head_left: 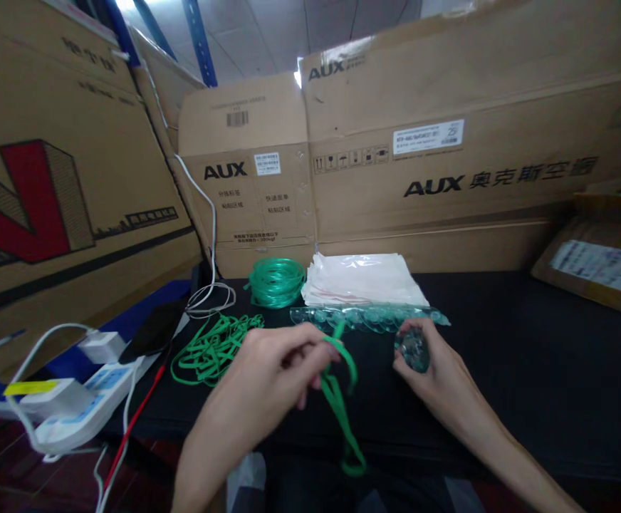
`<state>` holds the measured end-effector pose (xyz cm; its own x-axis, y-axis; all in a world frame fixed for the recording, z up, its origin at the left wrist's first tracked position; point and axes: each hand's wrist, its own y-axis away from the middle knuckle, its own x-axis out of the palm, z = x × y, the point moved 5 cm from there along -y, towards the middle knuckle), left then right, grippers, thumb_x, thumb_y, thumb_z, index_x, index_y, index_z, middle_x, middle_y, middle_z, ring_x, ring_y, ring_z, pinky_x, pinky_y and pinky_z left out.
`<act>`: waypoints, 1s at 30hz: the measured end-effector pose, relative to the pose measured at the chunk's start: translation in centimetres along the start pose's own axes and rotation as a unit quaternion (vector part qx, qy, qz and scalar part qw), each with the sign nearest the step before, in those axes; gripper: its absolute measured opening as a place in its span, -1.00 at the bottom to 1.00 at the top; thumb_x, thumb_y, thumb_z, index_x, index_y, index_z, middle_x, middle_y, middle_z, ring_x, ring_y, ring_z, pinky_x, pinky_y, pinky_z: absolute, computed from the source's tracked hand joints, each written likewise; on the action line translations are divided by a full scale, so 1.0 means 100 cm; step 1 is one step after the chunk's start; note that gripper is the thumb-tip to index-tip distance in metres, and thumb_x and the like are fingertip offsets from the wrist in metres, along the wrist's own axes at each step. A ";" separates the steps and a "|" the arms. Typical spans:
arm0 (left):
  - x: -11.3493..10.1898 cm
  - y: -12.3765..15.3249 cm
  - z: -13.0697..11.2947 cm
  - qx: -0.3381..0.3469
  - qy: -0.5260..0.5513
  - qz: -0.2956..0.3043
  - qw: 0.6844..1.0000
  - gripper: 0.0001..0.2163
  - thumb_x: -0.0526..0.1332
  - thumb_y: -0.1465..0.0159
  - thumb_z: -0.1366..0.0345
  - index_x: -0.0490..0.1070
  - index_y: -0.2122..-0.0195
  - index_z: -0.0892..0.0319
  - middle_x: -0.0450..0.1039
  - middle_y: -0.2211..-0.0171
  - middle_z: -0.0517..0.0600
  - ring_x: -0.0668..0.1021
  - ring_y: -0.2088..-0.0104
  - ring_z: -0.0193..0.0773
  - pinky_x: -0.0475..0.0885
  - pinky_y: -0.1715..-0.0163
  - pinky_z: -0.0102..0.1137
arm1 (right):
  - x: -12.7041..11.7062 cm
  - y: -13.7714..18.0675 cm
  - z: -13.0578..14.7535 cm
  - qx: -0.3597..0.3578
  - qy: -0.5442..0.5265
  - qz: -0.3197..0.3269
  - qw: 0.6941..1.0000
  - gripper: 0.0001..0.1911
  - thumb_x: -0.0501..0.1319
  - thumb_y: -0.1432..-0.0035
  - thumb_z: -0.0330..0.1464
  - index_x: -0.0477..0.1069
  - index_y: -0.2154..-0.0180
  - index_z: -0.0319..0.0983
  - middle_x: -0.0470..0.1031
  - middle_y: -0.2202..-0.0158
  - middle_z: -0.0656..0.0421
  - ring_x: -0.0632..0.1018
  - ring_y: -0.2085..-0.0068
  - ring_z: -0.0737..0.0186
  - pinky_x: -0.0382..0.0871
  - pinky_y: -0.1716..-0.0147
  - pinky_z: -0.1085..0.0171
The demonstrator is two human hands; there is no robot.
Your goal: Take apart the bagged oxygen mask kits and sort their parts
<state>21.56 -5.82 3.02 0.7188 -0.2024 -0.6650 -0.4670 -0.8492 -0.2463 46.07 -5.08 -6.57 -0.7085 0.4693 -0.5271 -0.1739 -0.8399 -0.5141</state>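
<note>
While right hand clasps clear item, left hand pinches green strap dangling lengthwise.

Part of the green strap is hidden by the left hand, and its lower loop is blurred. The clear object is partly covered by the right hand. The red-printed box is cut off by the left edge.

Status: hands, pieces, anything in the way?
Left hand: holding narrow green strap, loop dangling. Right hand: gripping clear, rounded, plastic-looking object. Possible snag: tangled green strap pile beside left hand.
</note>
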 end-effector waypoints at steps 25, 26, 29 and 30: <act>-0.071 0.039 0.193 -0.130 -0.297 -0.164 0.932 -0.23 0.01 -0.29 -0.24 0.21 -0.34 0.24 0.26 -0.31 0.24 0.33 -0.32 0.15 0.20 -0.32 0.03 | 0.009 0.008 0.015 -0.054 -0.031 0.070 0.996 -0.58 0.13 -0.24 -0.31 0.29 -0.13 -0.17 0.55 0.10 0.05 0.60 0.10 0.06 0.45 0.08 0.13; -0.066 0.036 0.197 -0.128 -0.294 -0.161 0.933 -0.24 0.00 -0.29 -0.24 0.20 -0.34 0.23 0.25 -0.32 0.24 0.33 -0.32 0.15 0.21 -0.32 0.03 | 0.009 0.008 0.014 -0.044 -0.033 0.077 0.996 -0.56 0.13 -0.24 -0.30 0.27 -0.15 -0.18 0.55 0.10 0.05 0.61 0.10 0.07 0.46 0.08 0.14; -0.054 0.024 0.199 -0.114 -0.297 -0.147 0.936 -0.26 -0.02 -0.31 -0.22 0.22 -0.33 0.25 0.26 -0.30 0.24 0.33 -0.32 0.13 0.23 -0.32 0.02 | 0.010 0.011 0.007 -0.011 -0.047 0.105 0.993 -0.55 0.13 -0.23 -0.29 0.26 -0.15 -0.19 0.57 0.15 0.07 0.62 0.14 0.09 0.48 0.13 0.17; -0.050 0.021 0.198 -0.116 -0.302 -0.142 0.935 -0.26 -0.03 -0.31 -0.21 0.23 -0.33 0.25 0.26 -0.30 0.24 0.32 -0.33 0.14 0.22 -0.32 0.05 | 0.009 0.013 0.004 -0.005 -0.051 0.114 0.992 -0.56 0.13 -0.23 -0.29 0.27 -0.13 -0.19 0.58 0.15 0.07 0.63 0.13 0.10 0.48 0.14 0.18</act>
<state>6.77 3.06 -8.08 0.3418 0.3007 -0.8904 -0.1272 -0.9239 -0.3609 44.88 -5.82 -7.41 -0.7943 0.2376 -0.5592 0.0046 -0.9180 -0.3967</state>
